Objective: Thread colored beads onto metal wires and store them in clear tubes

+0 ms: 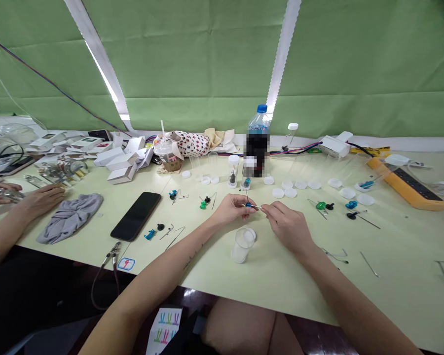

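With the left hand (231, 211), grips a small glossy blue piece (248, 204) above the pale yellowish desk (207, 273); with the right hand (286, 224), pinches a slim whitish rod (259, 207) beside that piece; reaches past a clear plastic cylinder (240, 252), right of a flat black smartphone (135, 216).

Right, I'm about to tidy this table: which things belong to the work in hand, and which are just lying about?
Likely in use:
small blue part in the left hand
loose green pieces
thin metal rods
clear tube
white caps

Probably just lying about:
grey cloth
black phone
blue-capped bottle
orange power strip
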A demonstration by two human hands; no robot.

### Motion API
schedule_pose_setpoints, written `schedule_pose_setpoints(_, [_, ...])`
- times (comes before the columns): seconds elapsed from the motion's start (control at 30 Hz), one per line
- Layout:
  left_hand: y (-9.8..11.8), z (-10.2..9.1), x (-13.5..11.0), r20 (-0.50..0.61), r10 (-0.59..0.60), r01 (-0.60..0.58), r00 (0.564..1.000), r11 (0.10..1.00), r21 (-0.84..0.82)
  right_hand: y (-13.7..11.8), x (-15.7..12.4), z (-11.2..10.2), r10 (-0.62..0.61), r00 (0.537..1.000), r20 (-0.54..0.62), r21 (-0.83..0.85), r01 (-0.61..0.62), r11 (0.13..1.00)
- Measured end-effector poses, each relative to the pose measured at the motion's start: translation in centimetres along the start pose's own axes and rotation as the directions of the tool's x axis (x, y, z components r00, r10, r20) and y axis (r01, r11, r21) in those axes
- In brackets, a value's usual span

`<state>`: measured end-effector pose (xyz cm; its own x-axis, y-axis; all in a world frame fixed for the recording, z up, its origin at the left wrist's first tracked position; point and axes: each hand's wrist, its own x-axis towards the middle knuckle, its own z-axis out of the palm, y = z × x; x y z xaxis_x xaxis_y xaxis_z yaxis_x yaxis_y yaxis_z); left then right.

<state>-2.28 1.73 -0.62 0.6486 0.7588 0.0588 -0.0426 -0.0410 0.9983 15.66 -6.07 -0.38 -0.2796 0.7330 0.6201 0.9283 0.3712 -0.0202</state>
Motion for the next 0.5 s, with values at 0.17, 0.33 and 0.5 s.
schedule_pose_setpoints(0.17, [0.08, 0.01, -0.06, -0.011, 0.016, -0.016, 1.0, 0.999, 0.03, -0.19, 0.1, 0.29, 0.027, 1.0, 0.005, 0.072, -0.028, 0.997])
schedule_pose_setpoints(0.33, [0.26, 0.13, -0.25, -0.003, 0.036, -0.035, 0.999, 0.998, 0.056, -0.38, 0.05, 0.47, 0.05, 0.998, 0.023, 0.065, -0.052, 0.997])
schedule_pose_setpoints(0.5, [0.62, 0.33, -0.42, -0.027, 0.031, -0.03, 0.999, 0.998, 0.053, -0.5, 0.01, 0.68, 0.05, 0.997, 0.05, 0.068, -0.054, 0.996])
